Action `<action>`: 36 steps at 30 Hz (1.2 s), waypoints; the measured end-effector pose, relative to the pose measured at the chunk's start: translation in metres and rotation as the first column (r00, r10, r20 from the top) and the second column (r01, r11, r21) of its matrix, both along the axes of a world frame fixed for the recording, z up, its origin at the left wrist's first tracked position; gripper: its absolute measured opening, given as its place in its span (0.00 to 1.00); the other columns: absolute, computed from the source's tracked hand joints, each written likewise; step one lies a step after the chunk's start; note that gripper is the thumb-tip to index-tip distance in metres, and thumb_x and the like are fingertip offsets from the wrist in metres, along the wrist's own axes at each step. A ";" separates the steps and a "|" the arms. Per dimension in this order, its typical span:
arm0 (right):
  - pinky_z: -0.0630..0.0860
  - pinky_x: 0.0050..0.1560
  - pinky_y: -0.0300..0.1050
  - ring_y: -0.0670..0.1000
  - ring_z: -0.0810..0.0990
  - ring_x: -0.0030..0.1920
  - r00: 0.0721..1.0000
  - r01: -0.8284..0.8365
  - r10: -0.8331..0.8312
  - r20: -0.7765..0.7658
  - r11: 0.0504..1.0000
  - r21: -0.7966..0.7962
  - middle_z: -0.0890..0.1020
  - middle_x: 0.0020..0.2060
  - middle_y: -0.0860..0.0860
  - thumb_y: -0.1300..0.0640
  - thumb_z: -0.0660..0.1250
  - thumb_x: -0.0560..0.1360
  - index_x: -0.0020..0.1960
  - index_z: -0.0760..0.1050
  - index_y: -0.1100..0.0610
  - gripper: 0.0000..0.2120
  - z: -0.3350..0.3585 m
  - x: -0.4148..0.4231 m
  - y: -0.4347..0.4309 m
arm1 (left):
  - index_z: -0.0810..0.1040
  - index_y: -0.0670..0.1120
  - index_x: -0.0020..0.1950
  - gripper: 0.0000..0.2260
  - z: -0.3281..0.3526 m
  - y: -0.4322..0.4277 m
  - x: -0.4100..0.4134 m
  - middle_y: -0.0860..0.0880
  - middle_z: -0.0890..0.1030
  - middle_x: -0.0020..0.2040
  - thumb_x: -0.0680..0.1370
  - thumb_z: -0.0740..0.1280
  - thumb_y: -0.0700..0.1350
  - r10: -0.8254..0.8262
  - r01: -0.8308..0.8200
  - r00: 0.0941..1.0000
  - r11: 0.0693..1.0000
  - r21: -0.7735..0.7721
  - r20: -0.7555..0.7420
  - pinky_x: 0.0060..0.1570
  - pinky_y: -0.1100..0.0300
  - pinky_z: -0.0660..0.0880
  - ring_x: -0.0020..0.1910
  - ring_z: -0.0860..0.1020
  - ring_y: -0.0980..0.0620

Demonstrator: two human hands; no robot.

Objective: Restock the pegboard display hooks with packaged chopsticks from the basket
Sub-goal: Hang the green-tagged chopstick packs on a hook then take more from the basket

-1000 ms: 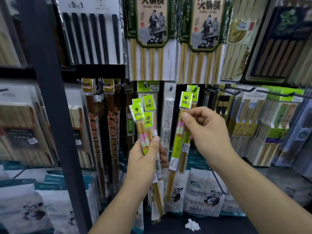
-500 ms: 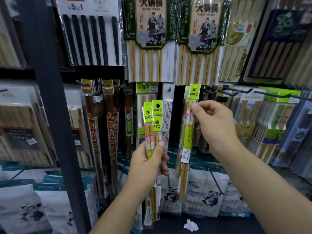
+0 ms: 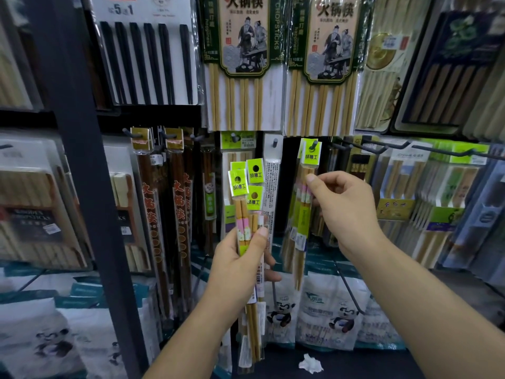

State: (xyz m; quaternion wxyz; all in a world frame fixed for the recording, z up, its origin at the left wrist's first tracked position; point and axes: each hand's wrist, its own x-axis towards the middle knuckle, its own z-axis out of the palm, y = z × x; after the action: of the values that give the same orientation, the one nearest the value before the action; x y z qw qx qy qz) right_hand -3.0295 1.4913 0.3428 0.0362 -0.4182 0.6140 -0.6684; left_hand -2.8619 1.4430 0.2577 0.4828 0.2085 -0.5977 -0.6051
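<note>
**A:** Where's the pack [image 3: 302, 222]?

**B:** It hangs just left of the right hand [image 3: 347, 212]. The thumb and forefinger pinch it a little below its green header [image 3: 311, 157], and the other fingers are curled in behind. The tip of a hook [image 3: 314, 144] shows through the hole in the header, above the thumb.

**A:** And the other hand?

**B:** The left hand [image 3: 237, 269] is lower and apart from the right. It grips a bundle [image 3: 243, 220] of the same packs, held upright, with its fingers wrapped behind and the thumb pressed across the front. The green headers fan out above the fist and the stick ends hang below the wrist.

**A:** What's between the two hands?

**B:** A white pack [image 3: 273, 181] on its own peg. It's just right of the bundle's headers and farther back.

**A:** What's above them?

**B:** Two big packs [image 3: 240, 77] of pale chopsticks with printed cards, side by side over both hands. A black set [image 3: 147, 61] hangs up and to the left of the left hand.

**A:** And out to the sides?

**B:** Left of the left hand there are tall brown packs [image 3: 153, 220], then a dark post [image 3: 82, 187]. Right of the right hand, long hooks [image 3: 442, 151] stick out over more packs, which are blurred.

**A:** Anything below?

**B:** Panda bags [image 3: 325, 310] sit under the right forearm. A paper scrap [image 3: 310, 363] lies lower down between the two forearms.
</note>
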 end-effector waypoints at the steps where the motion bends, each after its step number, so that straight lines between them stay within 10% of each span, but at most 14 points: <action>1: 0.76 0.41 0.40 0.42 0.79 0.35 1.000 0.020 -0.020 -0.002 1.000 0.002 0.83 0.35 0.50 0.50 0.74 0.77 0.40 0.82 0.49 0.08 -0.002 0.000 0.000 | 0.82 0.59 0.49 0.06 0.001 0.000 0.000 0.49 0.80 0.34 0.83 0.66 0.52 -0.002 0.002 1.000 1.000 -0.003 -0.004 0.37 0.51 0.84 0.32 0.82 0.48; 10: 0.76 0.39 0.30 0.40 0.81 0.40 0.980 -0.172 0.175 -0.098 0.984 0.033 0.84 0.39 0.44 0.50 0.71 0.78 0.46 0.82 0.48 0.04 -0.014 0.030 0.014 | 0.78 0.53 0.56 0.04 0.006 0.007 -0.001 0.44 0.86 0.45 0.83 0.66 0.45 -0.058 0.055 0.998 0.995 -0.082 -0.039 0.35 0.56 0.81 0.37 0.84 0.45; 15: 0.85 0.43 0.52 0.50 0.84 0.44 0.955 -0.279 0.288 -0.069 0.954 0.110 0.85 0.40 0.49 0.57 0.72 0.78 0.48 0.82 0.51 0.02 -0.015 0.041 0.015 | 0.82 0.58 0.58 0.09 0.005 0.007 -0.002 0.47 0.87 0.52 0.78 0.69 0.52 -0.060 0.053 0.995 0.995 -0.089 -0.075 0.43 0.53 0.84 0.48 0.87 0.46; 18: 0.81 0.37 0.39 0.44 0.82 0.38 0.959 -0.264 0.268 -0.093 0.963 0.056 0.84 0.37 0.47 0.59 0.72 0.78 0.44 0.82 0.50 0.06 -0.011 0.038 0.016 | 0.83 0.60 0.56 0.08 0.002 0.003 -0.001 0.54 0.87 0.53 0.78 0.68 0.56 0.018 -0.024 0.999 0.991 -0.132 -0.048 0.49 0.64 0.81 0.53 0.85 0.55; 23: 0.75 0.35 0.35 0.43 0.75 0.33 0.984 -0.167 0.164 -0.068 0.985 -0.041 0.80 0.32 0.51 0.55 0.70 0.80 0.42 0.82 0.51 0.08 0.004 0.026 0.013 | 0.77 0.44 0.49 0.14 -0.001 -0.001 -0.003 0.49 0.81 0.38 0.76 0.67 0.56 0.045 -0.047 0.994 0.999 -0.020 -0.104 0.40 0.58 0.82 0.38 0.81 0.51; 36: 0.79 0.53 0.68 0.58 0.78 0.40 0.990 -0.110 0.113 0.084 0.993 -0.041 0.81 0.43 0.67 0.50 0.69 0.80 0.42 0.84 0.52 0.11 0.013 0.017 0.007 | 0.74 0.54 0.43 0.08 0.003 0.003 0.001 0.48 0.70 0.33 0.81 0.66 0.53 -0.027 0.027 0.999 1.000 -0.001 -0.038 0.26 0.57 0.64 0.26 0.64 0.52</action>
State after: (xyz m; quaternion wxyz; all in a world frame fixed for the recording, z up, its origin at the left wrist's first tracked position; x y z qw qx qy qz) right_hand -3.0126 1.4988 0.3557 0.0923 -0.4235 0.5754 -0.6936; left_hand -2.8605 1.4457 0.2608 0.4859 0.1887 -0.5914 -0.6152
